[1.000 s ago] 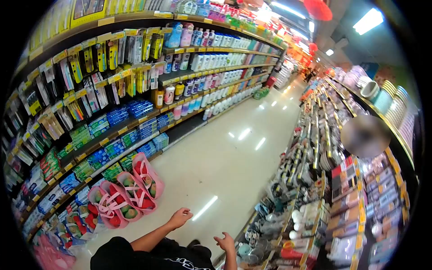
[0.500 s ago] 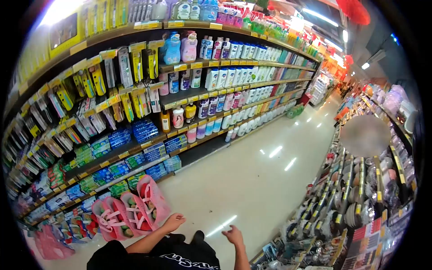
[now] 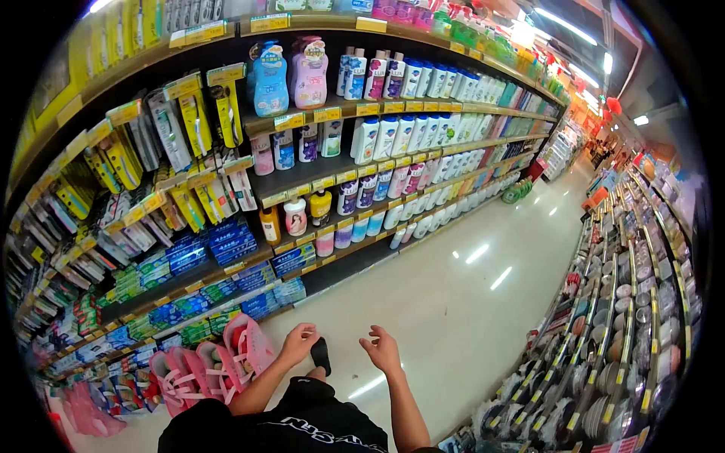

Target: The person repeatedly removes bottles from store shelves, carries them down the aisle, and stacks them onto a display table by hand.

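Observation:
My left hand (image 3: 299, 344) is in the air at waist height, its fingers loosely curved and apart, with nothing visible in it. To its lower left stand several pink bags (image 3: 249, 349) with pale straps; the hand is apart from them. My right hand (image 3: 382, 350) is raised at about the same height over the aisle floor, thumb and fingers apart, also holding nothing. Ahead of both hands, the shelving carries shampoo bottles (image 3: 366, 139), a blue pump bottle (image 3: 270, 79) and a pink one (image 3: 310, 73) beside it.
Toothpaste boxes (image 3: 231, 241) fill the lower left shelves, below hanging packs of toothbrushes (image 3: 195, 124). A sloping display of packed goods (image 3: 604, 340) runs along the right. Pale tiled floor (image 3: 423, 302) lies between, and a green coil-like item (image 3: 518, 191) is farther down the aisle.
The left shelving appears larger and nearer. Both hands have risen in view, the right one now more upright. A foot in a dark shoe shows ahead. The blurred patch on the right is gone.

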`<state>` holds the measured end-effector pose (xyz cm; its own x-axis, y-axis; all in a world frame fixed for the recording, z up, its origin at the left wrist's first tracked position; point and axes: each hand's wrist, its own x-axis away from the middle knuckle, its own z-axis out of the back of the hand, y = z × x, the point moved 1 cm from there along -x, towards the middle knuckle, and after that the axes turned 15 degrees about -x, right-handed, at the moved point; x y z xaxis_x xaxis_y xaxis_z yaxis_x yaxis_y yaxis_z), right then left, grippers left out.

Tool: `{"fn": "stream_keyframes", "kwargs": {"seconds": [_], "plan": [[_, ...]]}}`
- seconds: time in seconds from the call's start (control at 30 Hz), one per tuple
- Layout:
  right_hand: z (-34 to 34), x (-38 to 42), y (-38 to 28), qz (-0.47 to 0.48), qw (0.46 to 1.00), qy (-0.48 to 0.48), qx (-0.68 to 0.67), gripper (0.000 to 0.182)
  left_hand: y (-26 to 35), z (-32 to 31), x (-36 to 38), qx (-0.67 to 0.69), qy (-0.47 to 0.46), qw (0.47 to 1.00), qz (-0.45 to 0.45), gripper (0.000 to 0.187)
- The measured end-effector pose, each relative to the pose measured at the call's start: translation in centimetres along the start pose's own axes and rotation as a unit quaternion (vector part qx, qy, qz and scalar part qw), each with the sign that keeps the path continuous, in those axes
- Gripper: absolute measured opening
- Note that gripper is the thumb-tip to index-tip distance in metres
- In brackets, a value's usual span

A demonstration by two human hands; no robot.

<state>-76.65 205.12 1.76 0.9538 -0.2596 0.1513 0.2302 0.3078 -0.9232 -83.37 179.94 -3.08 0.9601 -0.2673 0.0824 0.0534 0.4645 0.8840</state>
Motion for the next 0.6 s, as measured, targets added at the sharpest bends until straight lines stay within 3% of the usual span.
{"fn": "stream_keyframes", "kwargs": {"seconds": [0.23,0.27,0.5,0.6], "plan": [[0.9,-15.1,-4.9,0.036,0.999,0.001,0.038,0.059,4.1,2.1,-17.5,0.007,0.011,1.000,-0.015,0.036],[0.9,-17.7,-5.7,0.050,0.998,0.002,0.048,0.059,4.3,2.2,-20.4,0.029,0.025,0.997,-0.063,0.037],[-1.1,-32.5,-14.0,0.162,0.986,-0.013,-0.033,0.051,12.5,6.4,-34.4,0.071,0.059,0.990,-0.102,0.036],[-1.7,-37.9,-18.5,0.126,0.985,-0.057,-0.099,0.053,16.4,8.3,-38.3,0.041,0.103,0.988,-0.110,0.039]]}}
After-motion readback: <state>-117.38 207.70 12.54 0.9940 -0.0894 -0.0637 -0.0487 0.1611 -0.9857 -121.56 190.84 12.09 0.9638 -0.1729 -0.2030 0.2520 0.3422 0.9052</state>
